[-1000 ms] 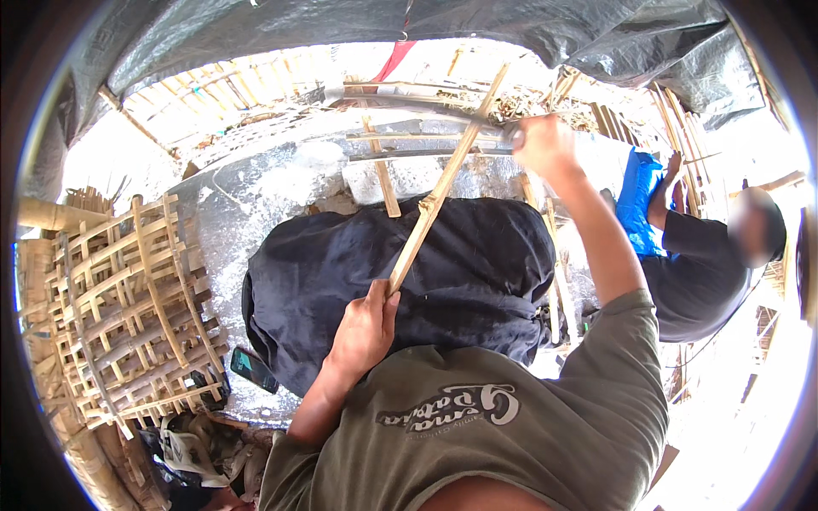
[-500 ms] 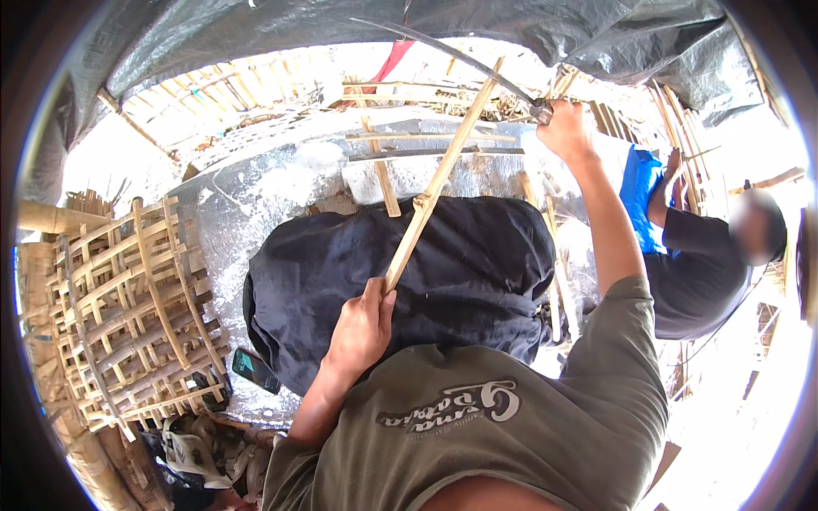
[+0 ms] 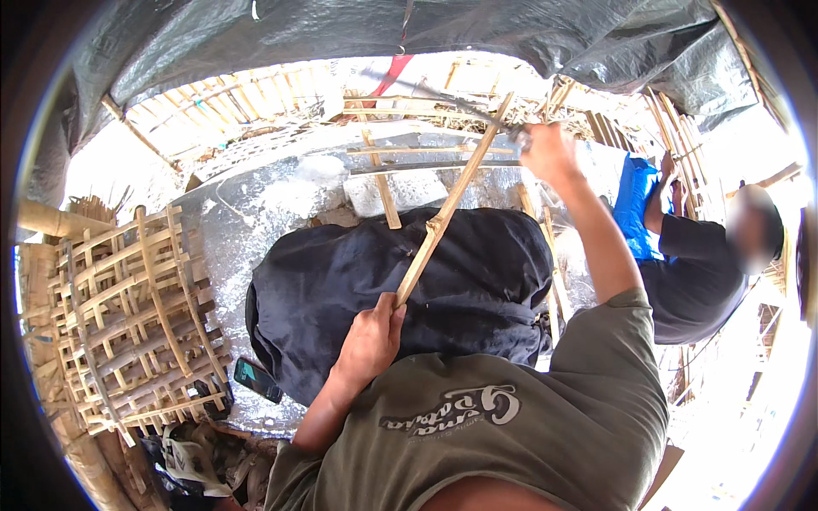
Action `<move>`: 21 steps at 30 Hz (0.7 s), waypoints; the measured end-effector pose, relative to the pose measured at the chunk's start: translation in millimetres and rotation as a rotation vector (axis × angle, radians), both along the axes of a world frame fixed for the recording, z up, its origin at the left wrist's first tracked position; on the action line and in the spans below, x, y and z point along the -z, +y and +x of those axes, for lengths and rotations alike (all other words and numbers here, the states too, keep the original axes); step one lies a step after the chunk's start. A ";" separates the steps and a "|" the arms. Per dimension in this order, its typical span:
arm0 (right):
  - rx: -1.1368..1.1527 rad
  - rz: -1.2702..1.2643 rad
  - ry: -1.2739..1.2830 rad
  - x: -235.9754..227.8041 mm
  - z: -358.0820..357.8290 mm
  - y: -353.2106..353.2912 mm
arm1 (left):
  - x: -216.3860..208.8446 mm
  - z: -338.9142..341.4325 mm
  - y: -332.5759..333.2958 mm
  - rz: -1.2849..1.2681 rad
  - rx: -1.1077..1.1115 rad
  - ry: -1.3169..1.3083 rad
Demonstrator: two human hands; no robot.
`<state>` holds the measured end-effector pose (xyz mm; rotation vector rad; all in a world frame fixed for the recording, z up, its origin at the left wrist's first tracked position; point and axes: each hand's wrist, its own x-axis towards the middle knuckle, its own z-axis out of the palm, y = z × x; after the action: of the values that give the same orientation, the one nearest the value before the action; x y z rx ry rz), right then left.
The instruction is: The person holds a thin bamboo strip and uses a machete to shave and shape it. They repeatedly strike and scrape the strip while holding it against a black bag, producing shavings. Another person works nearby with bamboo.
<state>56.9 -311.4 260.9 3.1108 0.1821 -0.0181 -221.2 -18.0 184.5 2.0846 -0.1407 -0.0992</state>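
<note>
My left hand is closed around the near end of a long split bamboo strip, which slants up and away to the right over my dark-clad legs. A joint bump shows midway along it. The fist of my right hand grips the handle of a machete. Its long dark blade points left and crosses the strip near the far end; blur hides whether they touch. Beyond my knees, a bamboo piece lies under crosswise strips beside a pale block.
At left stands a stack of woven bamboo lattice panels, with a phone on the ground beside it. To the right, another person sits by a blue sheet. A dark tarp hangs overhead.
My right hand has swung the machete down and slightly left, toward the strip. The blade is now blurred. My left hand keeps its hold, and the whole view has shifted slightly.
</note>
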 end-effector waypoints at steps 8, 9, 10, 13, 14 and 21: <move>0.176 0.065 -0.114 10.6 33.4 -45.7 | -1.3 -8.7 3.1 -0.028 0.025 -0.009; 0.162 0.119 -0.207 16.9 38.3 -58.3 | 0.1 -10.3 4.1 -0.038 0.028 -0.001; 0.136 0.126 -0.228 21.5 39.7 -64.1 | -1.5 -8.0 3.8 -0.037 0.022 -0.019; 0.103 0.170 -0.226 30.6 31.0 -61.9 | -12.9 -0.3 -2.9 -0.077 -0.020 -0.029; 0.127 0.201 -0.190 34.9 20.3 -57.5 | -17.0 5.4 -5.7 -0.117 -0.045 -0.013; 0.082 0.395 -0.169 68.9 1.8 -73.8 | -16.1 16.9 7.6 -0.435 -0.085 0.061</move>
<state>58.7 -385.2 192.1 3.4855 0.0588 0.3159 -204.3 -10.4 200.6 1.6488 -0.0324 -0.0726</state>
